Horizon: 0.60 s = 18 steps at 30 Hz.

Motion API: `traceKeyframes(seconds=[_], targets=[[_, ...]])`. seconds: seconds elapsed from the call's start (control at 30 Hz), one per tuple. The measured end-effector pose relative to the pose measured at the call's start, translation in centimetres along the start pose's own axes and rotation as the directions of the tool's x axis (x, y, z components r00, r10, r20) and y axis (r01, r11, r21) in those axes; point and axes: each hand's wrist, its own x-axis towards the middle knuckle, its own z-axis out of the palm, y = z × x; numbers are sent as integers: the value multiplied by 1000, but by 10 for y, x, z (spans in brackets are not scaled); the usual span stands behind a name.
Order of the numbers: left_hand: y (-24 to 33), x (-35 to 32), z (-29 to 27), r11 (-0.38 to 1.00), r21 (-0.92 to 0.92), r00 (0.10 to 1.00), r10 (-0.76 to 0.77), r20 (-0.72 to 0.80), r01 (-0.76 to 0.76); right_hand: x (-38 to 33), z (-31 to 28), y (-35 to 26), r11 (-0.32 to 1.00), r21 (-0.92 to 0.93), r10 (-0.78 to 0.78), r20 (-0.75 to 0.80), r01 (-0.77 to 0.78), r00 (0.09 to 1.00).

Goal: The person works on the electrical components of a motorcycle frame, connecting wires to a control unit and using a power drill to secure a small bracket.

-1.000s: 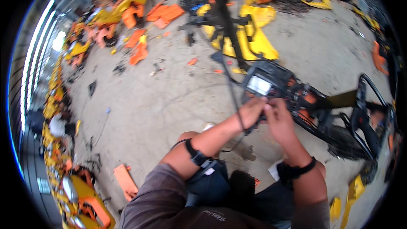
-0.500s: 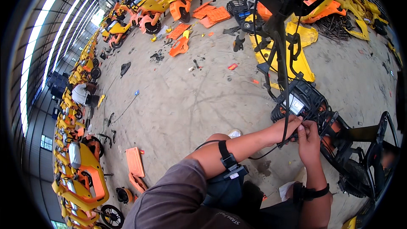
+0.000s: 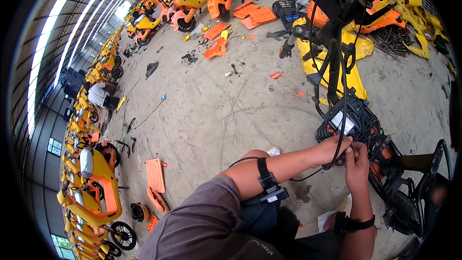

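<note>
My left hand [image 3: 333, 149] and my right hand [image 3: 356, 164] meet fingertip to fingertip beside a stripped scooter frame [image 3: 385, 175]. Left fingers are closed at a thin black cable [image 3: 344, 86], which loops down from the handlebar stem [image 3: 328, 36] and passes in front of that hand. In my right hand, thumb and forefinger pinch together on something too small to make out. Just beyond them sits a black module with a white label [image 3: 342, 121], amid tangled wiring. The frame's inner parts are partly hidden by my hands.
Yellow body panels [image 3: 353, 79] lie behind the frame. Orange panels [image 3: 155, 175] and small scraps litter the concrete floor. A row of yellow-orange scooters [image 3: 98, 188] lines the left side, where another person [image 3: 100, 95] crouches. More plastic parts [image 3: 418, 17] are heaped at the far right.
The view has shifted, so the scene sits slightly lower and further right. Both hands stay together at the wiring, with only slight finger movement. The cable loop still hangs over my left hand.
</note>
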Motion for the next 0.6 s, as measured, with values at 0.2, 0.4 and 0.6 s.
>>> traceKeyframes(seconds=[0.2,0.4,0.6], targets=[[1,-6,-2,1000,-24,1000,5,-8,-5,-3,5,-7,1000,-10,-2,14,2,1000],[7,2,0,980,194,995,-16,-99,35,-3,-4,-16,953,-275,-172,-160,123,972],[3,3,-9,988,155,995,31,-95,-16,-39,-20,-95,838,-367,-458,-69,404,886]])
